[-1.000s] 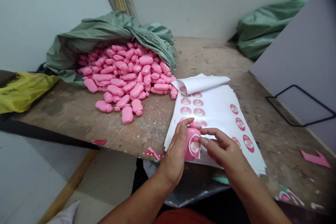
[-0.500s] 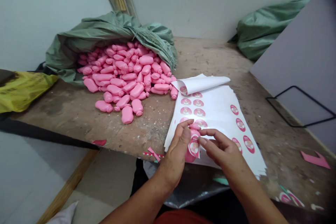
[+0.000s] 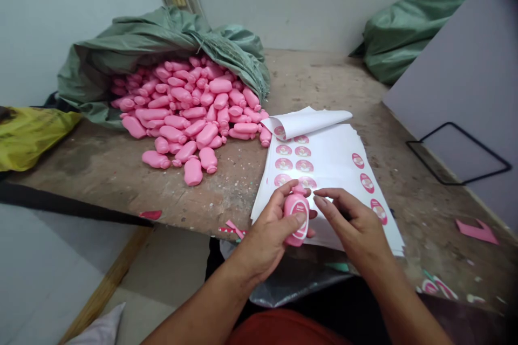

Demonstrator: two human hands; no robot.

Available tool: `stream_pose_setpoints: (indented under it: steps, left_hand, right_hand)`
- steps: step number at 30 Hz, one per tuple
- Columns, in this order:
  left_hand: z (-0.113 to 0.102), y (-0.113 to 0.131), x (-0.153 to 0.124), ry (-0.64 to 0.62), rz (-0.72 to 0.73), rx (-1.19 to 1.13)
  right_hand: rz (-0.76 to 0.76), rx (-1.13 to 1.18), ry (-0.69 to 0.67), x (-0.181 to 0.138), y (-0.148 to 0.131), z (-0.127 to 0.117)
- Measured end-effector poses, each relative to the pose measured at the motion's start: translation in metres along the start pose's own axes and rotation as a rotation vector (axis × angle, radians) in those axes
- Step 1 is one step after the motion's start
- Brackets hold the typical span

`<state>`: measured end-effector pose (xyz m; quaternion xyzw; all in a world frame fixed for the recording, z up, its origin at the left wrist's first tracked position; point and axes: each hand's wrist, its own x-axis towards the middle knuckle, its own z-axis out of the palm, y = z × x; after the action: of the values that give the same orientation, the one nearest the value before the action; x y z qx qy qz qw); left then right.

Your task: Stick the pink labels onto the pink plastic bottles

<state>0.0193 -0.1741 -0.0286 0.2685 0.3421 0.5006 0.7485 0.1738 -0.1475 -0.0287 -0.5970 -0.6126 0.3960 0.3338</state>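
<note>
My left hand is wrapped round a small pink bottle that bears a round pink-and-white sticker on its front; the thumb presses on the sticker. My right hand hovers just right of the bottle, fingers loosely curled, fingertips near the bottle's neck and holding nothing. Both hands are over the near edge of a stack of white sticker sheets with rows of round pink stickers. The top sheet's far corner is curled back.
A green woven sack lies open at the back left, spilling a heap of pink bottles onto the worn wooden table. A yellow bag sits far left, another green sack back right, and a grey board leans at right.
The sticker is now flat on the bottle, pressed by my left thumb. My right hand has let go of it and drawn slightly away. The view tilted a little lower.
</note>
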Motion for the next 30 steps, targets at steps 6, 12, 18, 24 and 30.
stream_pose_setpoints:
  steps: [6,12,18,24,30]
  left_hand:
    - [-0.001,-0.002,-0.003,-0.023,-0.051,0.024]
    - [-0.001,0.006,-0.006,-0.093,-0.108,-0.111]
    - [-0.001,0.006,-0.004,-0.13,-0.142,-0.176]
    - [-0.01,0.008,-0.005,-0.142,-0.151,-0.112]
    - [-0.019,0.001,-0.03,-0.479,0.006,0.866]
  right_hand:
    - [0.062,0.341,-0.198,0.002,-0.001,0.006]
    - [0.187,0.504,-0.288,0.002,-0.005,-0.005]
    - [0.16,0.505,-0.26,0.001,-0.011,-0.004]
    - [0.166,0.428,-0.243,-0.004,-0.01,-0.008]
    - [0.044,0.073,-0.14,-0.004,0.006,-0.016]
